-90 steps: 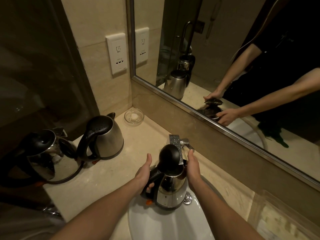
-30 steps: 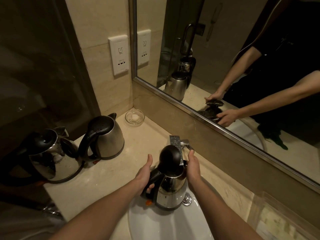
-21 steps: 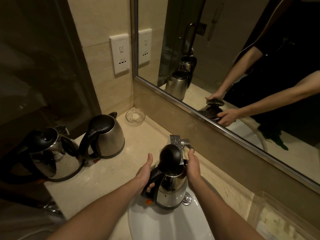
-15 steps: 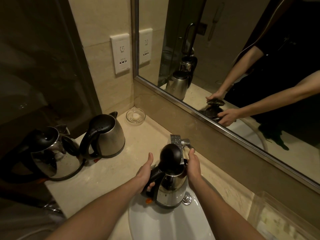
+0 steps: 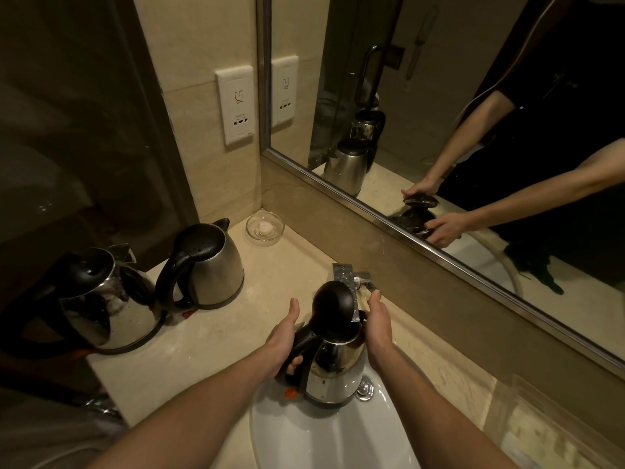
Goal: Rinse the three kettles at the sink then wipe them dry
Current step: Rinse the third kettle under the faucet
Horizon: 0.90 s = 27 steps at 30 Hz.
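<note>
At the far left a dark glass panel (image 5: 67,147) closes off the room, and a cream marble counter (image 5: 209,340) runs from it toward the mirror. A shiny steel kettle with a black lid (image 5: 101,309) stands at the counter's left end, touching or just short of a brushed steel kettle with a black loop handle (image 5: 209,265) beside it. Above them a white wall socket plate (image 5: 236,104) sits on beige tile, and a small clear glass dish (image 5: 264,228) rests in the corner. Over the white sink basin (image 5: 304,434), the left hand (image 5: 284,336) curls its fingers round the black handle of a polished steel kettle with its round black lid raised (image 5: 334,363), thumb straight up. This kettle is upright under the chrome tap (image 5: 348,275). The right hand (image 5: 378,328) clasps the kettle's far side; its fingertips are hidden here, though the framed wall mirror (image 5: 473,130) shows them curled on the body. Compared with half a second ago, hands and kettle sit in the same place and nothing on the counter has shifted.
</note>
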Motion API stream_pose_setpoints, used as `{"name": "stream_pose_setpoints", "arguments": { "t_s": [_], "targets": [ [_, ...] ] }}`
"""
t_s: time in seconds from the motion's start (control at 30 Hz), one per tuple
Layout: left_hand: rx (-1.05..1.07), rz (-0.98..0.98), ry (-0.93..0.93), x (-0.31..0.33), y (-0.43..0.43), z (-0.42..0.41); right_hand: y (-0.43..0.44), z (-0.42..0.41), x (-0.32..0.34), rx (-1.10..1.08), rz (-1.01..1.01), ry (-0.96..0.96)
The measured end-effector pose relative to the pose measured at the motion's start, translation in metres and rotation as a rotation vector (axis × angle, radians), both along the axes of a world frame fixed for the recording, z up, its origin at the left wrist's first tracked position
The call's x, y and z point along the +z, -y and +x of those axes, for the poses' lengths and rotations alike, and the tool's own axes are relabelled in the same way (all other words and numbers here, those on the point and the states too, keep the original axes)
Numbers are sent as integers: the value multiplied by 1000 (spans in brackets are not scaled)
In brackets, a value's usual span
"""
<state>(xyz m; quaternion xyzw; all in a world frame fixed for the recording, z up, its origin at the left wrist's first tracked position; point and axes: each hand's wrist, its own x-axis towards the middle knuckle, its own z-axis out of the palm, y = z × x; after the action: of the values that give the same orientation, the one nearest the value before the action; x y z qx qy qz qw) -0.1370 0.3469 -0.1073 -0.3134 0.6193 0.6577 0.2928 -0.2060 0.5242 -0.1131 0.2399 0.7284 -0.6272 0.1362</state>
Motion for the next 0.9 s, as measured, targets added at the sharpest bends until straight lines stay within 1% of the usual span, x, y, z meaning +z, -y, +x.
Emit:
{"name": "stream_pose_setpoints", "arguments": {
  "t_s": [0.9],
  "targets": [
    [8, 0, -12, 9, -7, 1, -4, -5, -8, -9, 0, 15]
  ]
}}
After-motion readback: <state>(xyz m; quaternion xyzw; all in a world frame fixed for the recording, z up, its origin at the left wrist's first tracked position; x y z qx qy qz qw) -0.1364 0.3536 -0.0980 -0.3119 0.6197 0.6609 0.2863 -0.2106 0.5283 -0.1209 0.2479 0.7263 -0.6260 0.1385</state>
